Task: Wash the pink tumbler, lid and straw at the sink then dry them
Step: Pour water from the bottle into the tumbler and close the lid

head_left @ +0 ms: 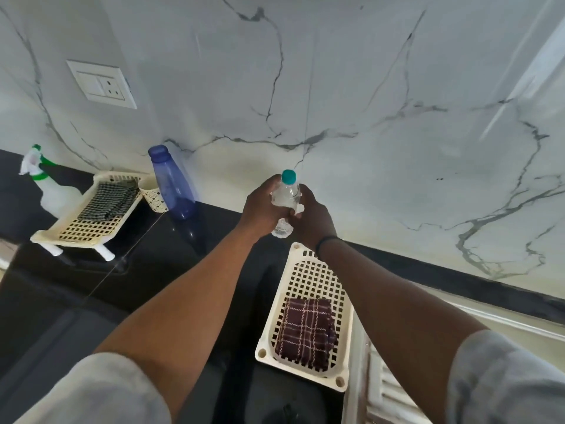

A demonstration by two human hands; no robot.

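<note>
White marble-look wall with grey veins rises behind a glossy black worktop (pixel 143 249), and against it both hands meet on a small clear bottle (pixel 286 195) with a teal cap (pixel 289 176). The left hand (pixel 264 206) curls round the bottle's body from one side while the right hand (pixel 310 217) closes on it from the other, fingers near a scrap of white label, so each grip is wrapped on the bottle, which is held above the worktop, clear of it. It looks like thin, light plastic that would dent under a hard squeeze and turn slippery when wet; I judge the firmest hold to be round the mid-body, with the cap left free for twisting. No pink tumbler, lid or straw shows anywhere in view, so the task's own pieces cannot be placed. Below the bottle a cream perforated basket (pixel 308 280) holds a folded maroon checked cloth (pixel 305 328), soft and a likely choice for drying. To the left of the bottle stands a translucent blue bottle (pixel 172 182), beside it a small cream cup (pixel 151 194), then a second cream rack (pixel 88 218) on short legs carrying a dark checked cloth (pixel 108 198), and farthest left a white spray bottle (pixel 50 188) with green trim. A white switch plate (pixel 101 84) sits high on the wall. No sink can be made out for certain.
</note>
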